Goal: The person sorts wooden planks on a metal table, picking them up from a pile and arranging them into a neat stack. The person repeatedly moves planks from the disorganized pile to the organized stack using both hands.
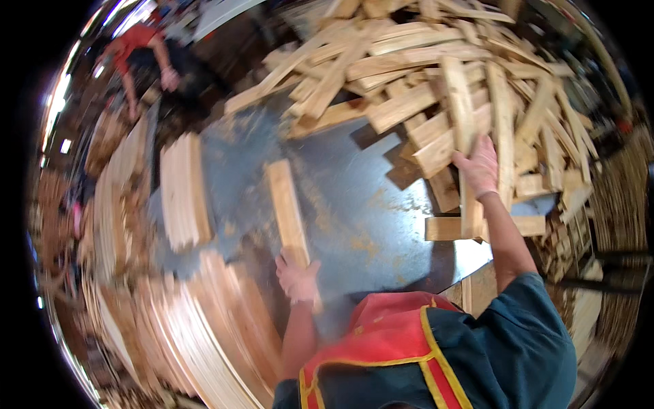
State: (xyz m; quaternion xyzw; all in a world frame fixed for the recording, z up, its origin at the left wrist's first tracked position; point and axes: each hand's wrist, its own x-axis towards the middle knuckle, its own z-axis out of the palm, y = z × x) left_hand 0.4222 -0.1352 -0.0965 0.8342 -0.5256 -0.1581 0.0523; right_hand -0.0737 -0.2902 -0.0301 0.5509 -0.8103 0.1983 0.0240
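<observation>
Curling my left hand (298,279) round a plank (285,201) toward its near end, I have open grey tabletop (344,204) from there to the heap (422,58), where my right hand (481,169) straddles a board (460,102). The plank looks pale, narrow, straight-edged.

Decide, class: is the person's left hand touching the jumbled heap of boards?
No: the left hand is on a single board, apart from and to the left of the jumbled heap.
</observation>
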